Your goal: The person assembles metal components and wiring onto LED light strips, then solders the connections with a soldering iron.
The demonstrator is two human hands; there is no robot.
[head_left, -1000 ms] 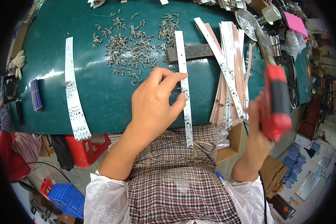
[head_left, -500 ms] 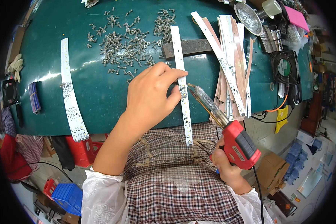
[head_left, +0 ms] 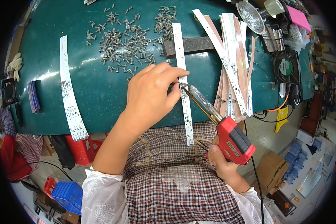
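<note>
A narrow white LED circuit strip (head_left: 187, 123) lies across a dark metal bar (head_left: 196, 45) and sticks out past the near table edge. My left hand (head_left: 149, 89) grips it mid-length. The index finger reaches over the strip and the thumb is bent at its left side; a small dark piece seems to sit between them, too hidden to name. My right hand (head_left: 222, 160) is closed round the handle of a red and black soldering gun (head_left: 235, 142). Its slanting tip meets the strip beside my left thumb and index finger.
Loose small metal parts (head_left: 125, 44) are scattered across the green table (head_left: 89, 112). White and copper-coloured strips (head_left: 227, 59) are piled at right, near a black fan (head_left: 286, 67). More LED strips (head_left: 69, 93) and a wire bundle (head_left: 33, 97) lie left. A black cord (head_left: 258, 183) trails from the gun.
The soldering gun has moved left and slightly up, bringing its tip from beside the strip onto it. My left hand keeps nearly the same place and grip.
</note>
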